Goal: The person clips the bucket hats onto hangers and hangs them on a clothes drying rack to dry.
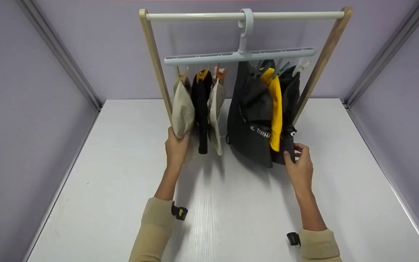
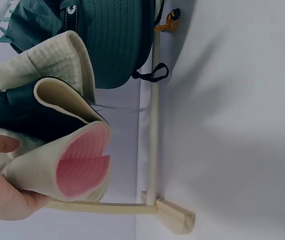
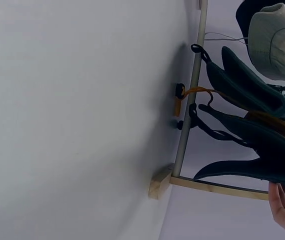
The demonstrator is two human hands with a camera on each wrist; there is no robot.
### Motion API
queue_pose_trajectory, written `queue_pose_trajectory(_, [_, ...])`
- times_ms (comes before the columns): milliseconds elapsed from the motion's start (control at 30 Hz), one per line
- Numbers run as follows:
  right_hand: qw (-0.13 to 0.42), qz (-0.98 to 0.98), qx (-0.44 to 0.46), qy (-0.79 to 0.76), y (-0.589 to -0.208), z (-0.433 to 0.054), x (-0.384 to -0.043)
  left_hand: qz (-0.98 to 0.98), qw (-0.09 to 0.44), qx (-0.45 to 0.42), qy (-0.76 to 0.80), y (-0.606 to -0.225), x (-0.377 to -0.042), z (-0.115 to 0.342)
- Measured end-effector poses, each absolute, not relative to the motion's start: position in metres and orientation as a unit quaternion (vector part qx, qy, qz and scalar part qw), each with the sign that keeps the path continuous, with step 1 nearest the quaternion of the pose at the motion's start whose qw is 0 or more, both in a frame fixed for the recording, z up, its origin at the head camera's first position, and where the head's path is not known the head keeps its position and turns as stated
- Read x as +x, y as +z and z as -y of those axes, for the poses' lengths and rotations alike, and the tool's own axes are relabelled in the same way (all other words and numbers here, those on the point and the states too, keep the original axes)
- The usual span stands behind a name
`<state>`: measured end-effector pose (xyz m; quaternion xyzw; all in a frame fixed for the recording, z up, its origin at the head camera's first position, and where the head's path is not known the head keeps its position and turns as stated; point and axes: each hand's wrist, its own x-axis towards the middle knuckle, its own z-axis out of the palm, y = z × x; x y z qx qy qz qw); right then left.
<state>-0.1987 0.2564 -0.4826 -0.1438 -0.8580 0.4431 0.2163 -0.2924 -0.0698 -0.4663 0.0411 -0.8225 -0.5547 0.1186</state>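
Observation:
My left hand (image 1: 176, 147) holds the lower part of the leftmost beige bucket hat (image 1: 183, 112). Its pink lining shows in the left wrist view, with my thumb and fingers on opposite sides of the cloth. At the right, my right hand (image 1: 301, 167) pinches the low brim of the rightmost black hat (image 1: 290, 91). Between the hands hang a dark hat (image 1: 202, 109), another beige hat (image 1: 215, 112), a large black hat (image 1: 255, 105) with lettered trim, and a yellow piece (image 1: 276, 109). Coloured clips such as an orange one (image 1: 221, 74) suspend them from a pale blue hanger (image 1: 213, 58).
The hanger hooks over the white rod (image 1: 195, 16) of a stand with wooden legs (image 1: 322, 60). White tabletop (image 1: 115, 174) spreads beneath, with pale panels (image 1: 31, 109) on both sides and behind. Cords hang from the dark hats near the stand's lower bar (image 3: 187, 130).

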Motion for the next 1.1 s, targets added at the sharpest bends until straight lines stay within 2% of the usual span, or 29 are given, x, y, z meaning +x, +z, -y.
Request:
queue_pose_trajectory(200, [0.223, 0.857, -0.129, 0.445, -0.480, -0.262, -0.200, 0.811, 0.125, 0.028, -0.570, -0.458, -0.293, 0.078])
queue_pose_trajectory(533, [0.303, 0.846, -0.147, 0.415, -0.459, -0.315, -0.209, 0.818, 0.170, -0.024, -0.549, -0.439, -0.296, 0.112])
queue_pose_trajectory(667, [0.262, 0.868, -0.128, 0.402, -0.450, -0.327, -0.209, 0.840, 0.165, -0.044, -0.515, -0.433, -0.293, 0.121])
queue_pose_trajectory(833, [0.140, 0.896, -0.058, 0.418, -0.460, -0.306, -0.208, 0.877, 0.067, -0.041, -0.474, -0.437, -0.284, 0.114])
queue_pose_trajectory(900, [0.111, 0.898, -0.044, 0.423, -0.466, -0.295, -0.209, 0.886, 0.032, -0.036, -0.462, -0.443, -0.283, 0.110])
queue_pose_trajectory(1000, [0.108, 0.897, -0.049, 0.425, -0.473, -0.283, -0.211, 0.891, 0.011, -0.032, -0.452, -0.451, -0.285, 0.106])
queue_pose_trajectory(1100, [0.121, 0.896, -0.057, 0.423, -0.477, -0.276, -0.209, 0.898, 0.023, -0.035, -0.438, -0.459, -0.288, 0.105])
